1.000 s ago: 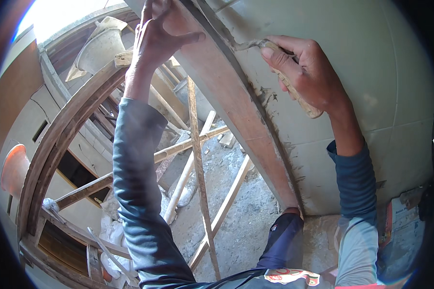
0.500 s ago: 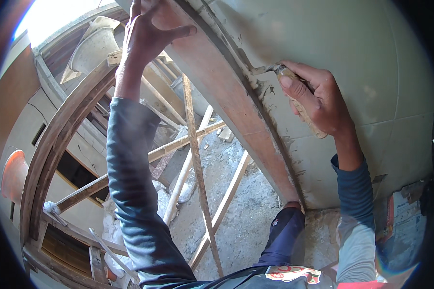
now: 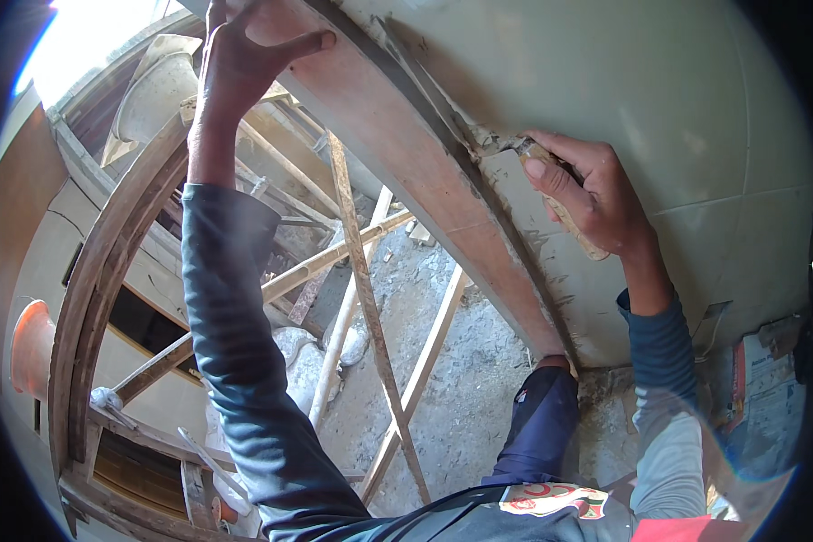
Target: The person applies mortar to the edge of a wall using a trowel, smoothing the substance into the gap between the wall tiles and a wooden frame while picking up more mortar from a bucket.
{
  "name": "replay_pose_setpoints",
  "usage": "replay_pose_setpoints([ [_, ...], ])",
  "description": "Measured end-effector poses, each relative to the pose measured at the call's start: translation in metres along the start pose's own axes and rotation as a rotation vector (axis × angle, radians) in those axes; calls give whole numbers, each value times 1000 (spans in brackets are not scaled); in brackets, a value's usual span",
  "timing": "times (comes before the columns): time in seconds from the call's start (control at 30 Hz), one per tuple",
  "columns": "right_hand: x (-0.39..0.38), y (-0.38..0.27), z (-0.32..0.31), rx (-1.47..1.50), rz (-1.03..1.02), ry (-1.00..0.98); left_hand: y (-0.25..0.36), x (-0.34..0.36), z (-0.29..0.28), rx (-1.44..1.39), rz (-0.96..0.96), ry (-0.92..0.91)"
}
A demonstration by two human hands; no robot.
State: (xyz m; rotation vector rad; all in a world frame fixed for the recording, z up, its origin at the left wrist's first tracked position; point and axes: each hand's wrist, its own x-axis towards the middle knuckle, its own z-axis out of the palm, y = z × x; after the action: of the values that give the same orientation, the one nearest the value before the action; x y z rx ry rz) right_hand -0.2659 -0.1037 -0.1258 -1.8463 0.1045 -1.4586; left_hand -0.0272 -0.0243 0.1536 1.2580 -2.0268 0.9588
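In my right hand (image 3: 596,194) is a small trowel (image 3: 571,212), its worn wooden handle wrapped by my fingers. The trowel's narrow metal end meets the joint beside the green tiled wall (image 3: 659,108), where grey mortar is smeared. Along that joint a long reddish board (image 3: 443,203) runs down at a slant, its edge crusted with mortar. My left hand (image 3: 235,59) rests against the board's upper part, thumb stretched out across its face. The tips of the other left fingers are cut off by the top of the picture.
Crossed wooden poles (image 3: 366,285) stand below on the left, above a rough, dusty floor (image 3: 452,348). A curved-looking timber frame (image 3: 95,298) is at the far left, near an orange bucket-like container (image 3: 32,350). Printed sacks or papers (image 3: 768,397) lie at lower right.
The view has shifted slightly, so the board and my left arm appear further left. My right hand stays at the joint with the trowel, whose metal neck shows less now.
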Motion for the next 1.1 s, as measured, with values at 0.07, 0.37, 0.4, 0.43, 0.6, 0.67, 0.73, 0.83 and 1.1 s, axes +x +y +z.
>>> replay_pose_setpoints([
  [0.07, 3, 11, 2, -71, -3, -9, 10, 1, 1, 31, -25, -12],
  [0.37, -28, 11, 1, 23, -115, -23, 8, -2, -5, 68, 6, -56],
  [0.4, -24, 13, 0, -10, -62, -4, 8, -1, -4, 88, -47, -56],
  [0.43, -19, 16, -1, -43, -10, 15, 9, 0, -3, 108, -100, -56],
  [0.6, -8, 23, 8, -124, -128, -39, 7, -1, -1, -12, -5, -40],
  [0.67, -19, 20, 7, -91, -133, -56, 5, -2, 0, 88, 18, -20],
  [0.73, -40, 15, -3, 48, -16, -107, -13, -6, -2, -253, 67, -23],
  [0.83, -60, 28, -9, 134, 89, 33, -12, 0, -7, -47, -167, -180],
  [1.1, -57, 49, 16, -288, -166, 28, -15, 7, -6, 195, -20, -73],
])
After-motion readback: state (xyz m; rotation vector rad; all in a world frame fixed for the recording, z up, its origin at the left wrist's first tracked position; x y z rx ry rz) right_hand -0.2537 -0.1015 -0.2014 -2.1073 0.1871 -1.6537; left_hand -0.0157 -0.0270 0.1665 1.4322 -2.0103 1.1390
